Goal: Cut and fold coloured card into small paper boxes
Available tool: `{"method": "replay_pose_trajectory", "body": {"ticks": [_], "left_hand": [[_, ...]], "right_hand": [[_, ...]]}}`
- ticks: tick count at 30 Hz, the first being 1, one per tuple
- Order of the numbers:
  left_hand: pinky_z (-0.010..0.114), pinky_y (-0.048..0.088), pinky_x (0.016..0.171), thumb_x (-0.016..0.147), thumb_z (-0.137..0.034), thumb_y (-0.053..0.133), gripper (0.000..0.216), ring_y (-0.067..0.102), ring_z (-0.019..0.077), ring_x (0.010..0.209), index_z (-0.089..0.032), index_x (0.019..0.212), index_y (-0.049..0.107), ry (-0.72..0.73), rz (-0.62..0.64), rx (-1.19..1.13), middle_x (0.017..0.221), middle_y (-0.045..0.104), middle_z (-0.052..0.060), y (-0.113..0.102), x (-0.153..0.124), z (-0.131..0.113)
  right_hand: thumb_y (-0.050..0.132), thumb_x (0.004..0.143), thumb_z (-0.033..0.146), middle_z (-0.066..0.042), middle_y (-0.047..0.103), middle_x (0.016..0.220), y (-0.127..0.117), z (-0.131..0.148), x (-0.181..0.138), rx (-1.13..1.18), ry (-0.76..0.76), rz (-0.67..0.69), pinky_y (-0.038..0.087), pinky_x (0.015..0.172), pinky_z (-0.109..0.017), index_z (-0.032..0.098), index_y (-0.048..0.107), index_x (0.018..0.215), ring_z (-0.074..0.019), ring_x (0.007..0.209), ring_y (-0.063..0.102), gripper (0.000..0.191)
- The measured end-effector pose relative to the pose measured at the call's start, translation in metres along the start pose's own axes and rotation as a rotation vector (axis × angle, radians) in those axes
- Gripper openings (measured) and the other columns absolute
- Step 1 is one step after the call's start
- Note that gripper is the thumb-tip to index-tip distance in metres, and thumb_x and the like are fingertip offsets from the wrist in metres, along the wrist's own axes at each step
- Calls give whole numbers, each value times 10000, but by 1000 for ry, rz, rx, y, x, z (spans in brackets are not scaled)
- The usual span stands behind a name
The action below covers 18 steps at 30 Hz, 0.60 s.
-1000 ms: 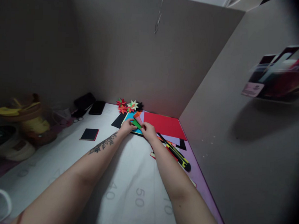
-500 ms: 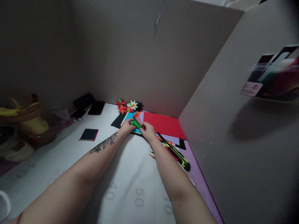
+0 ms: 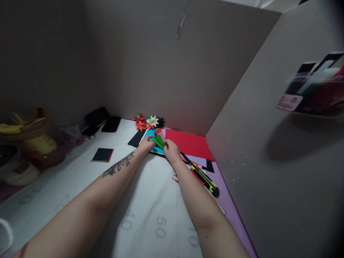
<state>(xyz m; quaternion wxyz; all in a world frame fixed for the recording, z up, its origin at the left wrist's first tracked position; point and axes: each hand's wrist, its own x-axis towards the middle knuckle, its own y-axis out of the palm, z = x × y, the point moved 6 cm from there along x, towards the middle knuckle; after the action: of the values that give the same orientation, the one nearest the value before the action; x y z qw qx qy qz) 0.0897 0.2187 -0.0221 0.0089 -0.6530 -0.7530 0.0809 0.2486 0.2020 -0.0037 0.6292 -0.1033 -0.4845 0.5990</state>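
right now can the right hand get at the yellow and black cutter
Probably yes: the cutter lies beside the right forearm with nothing seen lying on it, though the right hand holds green folded paper and might need to let go first.

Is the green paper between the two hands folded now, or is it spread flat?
Folded: the green paper shows as a narrow wedge with crease-like lines, tapering toward the right hand.
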Motion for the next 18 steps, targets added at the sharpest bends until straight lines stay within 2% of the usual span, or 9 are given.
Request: {"method": "replay_pose_trajectory", "body": {"ticks": [3, 6, 13, 15, 18], "left_hand": [[242, 457, 539, 596, -163, 711, 549, 585, 141, 529, -136, 1117, 544, -10, -2, -5, 626, 616, -8, -1, 0, 1], [234, 449, 525, 591, -161, 717, 536, 568, 130, 511, -139, 1095, 536, -2, -21, 15, 614, 602, -21, -2, 0, 3], [218, 424, 509, 626, -183, 705, 474, 560, 122, 500, -137, 1068, 541, 9, -81, 101, 579, 584, -35, -3, 2, 4], [223, 420, 512, 620, -181, 703, 454, 569, 134, 514, -137, 1045, 552, 11, -100, 136, 568, 583, -35, -3, 2, 3], [232, 416, 522, 599, -148, 695, 425, 575, 147, 525, -141, 1005, 570, 29, -111, 186, 544, 573, -37, -1, 3, 1]], "right_hand": [[436, 738, 45, -72, 645, 1013, 0, 5, -1, -77, 7, 37, 431, 755, -299, 220, 597, 1031, -228, 944, 558, 377], [430, 757, 50, -84, 638, 1032, -1, 9, -2, -115, 1, 59, 429, 744, -310, 220, 593, 1043, -243, 970, 547, 371], [418, 828, 82, -137, 621, 1126, -10, 22, -5, -236, 9, 80, 423, 845, -345, 163, 523, 1212, -257, 1053, 516, 407], [424, 857, 116, -136, 618, 1153, -11, 26, -5, -328, 28, 136, 411, 887, -348, 167, 545, 1197, -252, 1089, 508, 365], [426, 881, 132, -135, 648, 1112, -10, 22, -6, -439, 136, 272, 415, 886, -330, 171, 615, 1116, -238, 1066, 554, 304]]}}
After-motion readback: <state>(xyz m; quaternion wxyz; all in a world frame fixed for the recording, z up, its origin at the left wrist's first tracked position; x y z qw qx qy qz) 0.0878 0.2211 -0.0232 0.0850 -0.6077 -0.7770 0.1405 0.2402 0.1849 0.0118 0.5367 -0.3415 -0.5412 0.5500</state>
